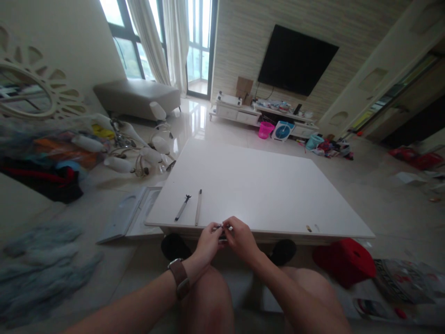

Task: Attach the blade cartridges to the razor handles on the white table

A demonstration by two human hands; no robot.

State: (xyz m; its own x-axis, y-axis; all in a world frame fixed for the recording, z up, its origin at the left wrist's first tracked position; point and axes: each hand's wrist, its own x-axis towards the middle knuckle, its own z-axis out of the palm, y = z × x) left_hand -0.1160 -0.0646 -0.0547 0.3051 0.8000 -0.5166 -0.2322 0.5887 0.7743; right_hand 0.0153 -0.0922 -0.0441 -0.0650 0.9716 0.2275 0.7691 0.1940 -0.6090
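A large white board (257, 185) lies flat on the floor in front of my knees. At its near edge my left hand (207, 241) and my right hand (239, 239) meet, fingers pinched together on a small metal part (222, 228) too small to name. A watch with a brown strap (179, 277) sits on my left wrist. On the board, just left of my hands, lie a dark-tipped screwdriver (182, 207) and a thin pale rod (198, 207).
A red stool (344, 260) stands at the right, magazines (406, 283) beyond it. A chandelier with white shades (139, 148) and a white panel (130, 214) lie at the left, a grey rug (41, 269) nearer. A TV cabinet (264, 116) is at the back.
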